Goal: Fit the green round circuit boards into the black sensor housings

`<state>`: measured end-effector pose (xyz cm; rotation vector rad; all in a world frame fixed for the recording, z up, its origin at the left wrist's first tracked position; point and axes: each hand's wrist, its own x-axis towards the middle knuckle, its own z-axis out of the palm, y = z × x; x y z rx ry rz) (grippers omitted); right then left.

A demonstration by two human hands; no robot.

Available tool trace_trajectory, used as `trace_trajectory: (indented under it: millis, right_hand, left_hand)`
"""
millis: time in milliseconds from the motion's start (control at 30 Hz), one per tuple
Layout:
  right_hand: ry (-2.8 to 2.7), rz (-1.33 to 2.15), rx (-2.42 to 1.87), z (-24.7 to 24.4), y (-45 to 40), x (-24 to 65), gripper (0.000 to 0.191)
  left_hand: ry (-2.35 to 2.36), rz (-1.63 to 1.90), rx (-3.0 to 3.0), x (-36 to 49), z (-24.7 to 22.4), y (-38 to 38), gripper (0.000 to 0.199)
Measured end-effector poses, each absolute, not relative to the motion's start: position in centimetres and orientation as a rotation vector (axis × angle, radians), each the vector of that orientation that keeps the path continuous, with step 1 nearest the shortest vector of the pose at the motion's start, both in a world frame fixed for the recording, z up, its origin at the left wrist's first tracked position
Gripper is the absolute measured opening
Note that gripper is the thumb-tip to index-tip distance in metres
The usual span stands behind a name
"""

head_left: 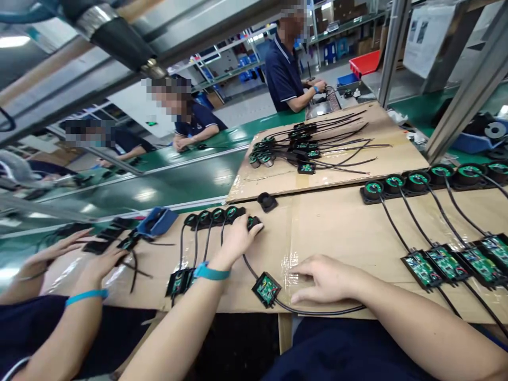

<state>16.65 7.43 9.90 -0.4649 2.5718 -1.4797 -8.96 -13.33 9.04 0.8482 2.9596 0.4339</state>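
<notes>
My left hand (237, 238), with a teal band at the wrist, is closed on a round black housing (254, 222) with a green circuit board inside; the hand partly hides it. A black cable runs from there to an open black box with a green circuit board (266, 289). My right hand (323, 275) lies low over the cardboard (313, 222), thumb and fingers apart, holding nothing. Just below it passes the box's other black cable (321, 312). An empty round black housing (267, 201) sits beyond my left hand.
Wired round housings (204, 218) stand in a row at left, more housings (418, 180) with circuit boxes (448, 264) at right. A raised cardboard sheet (273, 182) bears several wired boards. A co-worker's hands (105, 262) work close at left, near a blue bin (157, 222). A power tool (119, 42) hangs overhead.
</notes>
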Motion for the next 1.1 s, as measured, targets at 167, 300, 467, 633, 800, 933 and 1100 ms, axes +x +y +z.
trace_trajectory:
  millis: [167, 300, 467, 633, 800, 933, 1100]
  right_hand:
    - [2.769, -1.283, -0.302, 8.7, 8.6, 15.6, 0.034]
    - [2.782, -1.232, -0.267, 8.8, 8.8, 15.5, 0.030]
    - [2.717, -1.254, -0.170, 9.2, 9.8, 15.5, 0.027]
    - [2.739, -1.328, -0.068, 8.3, 10.8, 15.0, 0.031]
    - [2.754, -1.336, -0.065, 7.5, 10.9, 14.8, 0.030]
    - [2.756, -1.331, -0.053, 7.4, 10.8, 14.8, 0.030]
    - [2.782, -1.310, -0.063, 7.1, 10.6, 14.6, 0.032]
  left_hand:
    - [3.109, 0.036, 1.177, -9.6, 7.0, -12.5, 0.045]
    - [3.168, -0.190, 1.285, -12.1, 6.7, -13.4, 0.045]
    - [3.117, -0.177, 1.427, -14.8, 6.0, -14.7, 0.044]
    - [3.029, -0.195, 1.449, -16.8, 6.5, -15.4, 0.046]
    - [3.065, -0.199, 1.340, -17.1, 7.6, -15.5, 0.048]
    - [3.276, -0.128, 1.045, -10.5, 7.6, -15.0, 0.068]
    - [3.056, -0.198, 1.151, 0.4, 7.0, -17.5, 0.045]
